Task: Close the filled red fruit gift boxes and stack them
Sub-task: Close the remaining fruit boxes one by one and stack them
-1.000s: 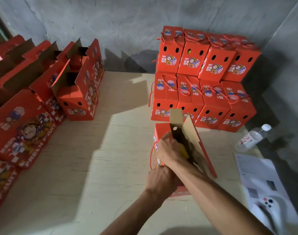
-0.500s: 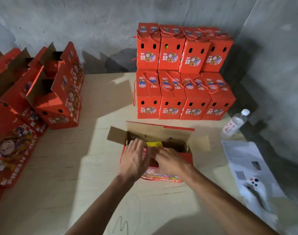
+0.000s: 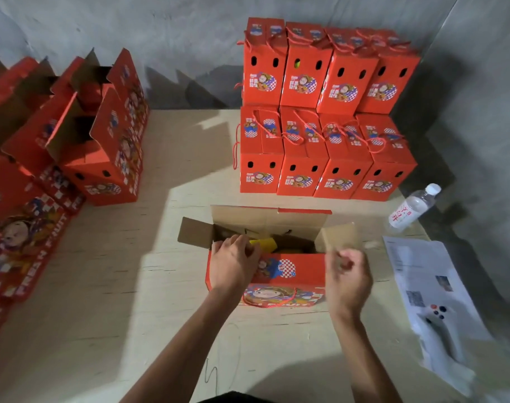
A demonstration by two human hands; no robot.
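Observation:
An open red fruit gift box (image 3: 291,274) stands on the table right in front of me. Its back flap (image 3: 268,221) and both brown side flaps (image 3: 194,232) stick up and out, and something yellow (image 3: 262,244) shows inside. My left hand (image 3: 233,266) grips the left end of the box's near top edge, fingers curled over it. My right hand (image 3: 349,274) is blurred just off the box's right end, below the right flap (image 3: 339,238), fingers loosely curled with nothing visible in them. Closed red boxes (image 3: 326,120) are stacked two rows high against the back wall.
Several open red boxes (image 3: 102,146) stand at the left, with more red boxes (image 3: 18,228) nearer the left edge. A water bottle (image 3: 410,209) lies at the right, with a paper sheet (image 3: 422,286) and a white controller (image 3: 439,324) nearer me. The wooden table (image 3: 117,286) meets a grey wall.
The box was turned so its long side faces me. My left hand has stayed on the near edge, and my right hand has swung from the middle of the box to its right end.

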